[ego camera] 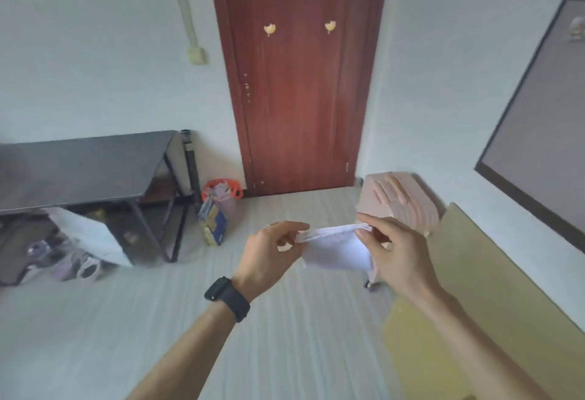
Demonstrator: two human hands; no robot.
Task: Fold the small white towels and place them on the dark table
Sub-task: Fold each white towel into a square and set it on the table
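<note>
Currently held item: a small white towel [338, 249] is held in mid-air, low in front of the door [300, 83] and slightly to its right, with the upper edge pulled taut between both hands and the cloth hanging below it.
Left hand: the left hand [272, 251] is raised at the towel's left end, back of the hand towards the camera; the edge is pinched between thumb and curled fingers.
Left forearm: it is extended forward and up towards the door, and a black watch [226, 298] is worn at the wrist.
Right hand: the right hand [395, 254] is raised at the towel's right end; the upper corner is gripped between the thumb and fingers, and the fingers behind the cloth are hidden.
Right forearm: it is angled in from the lower right towards the door.
Dark table [79, 168]: it stands left of the door against the wall, well apart from the towel.
Pink cart [402, 200]: it is seen right of the door's foot, just behind the right hand.
Yellow surface [474, 289]: it lies further right of the door, beneath the right forearm.
Orange-rimmed bin [221, 190]: it stands on the floor just left of the door's foot.
Sharpness: the picture is slightly blurred, so the towel's fold lines cannot be made out.
</note>
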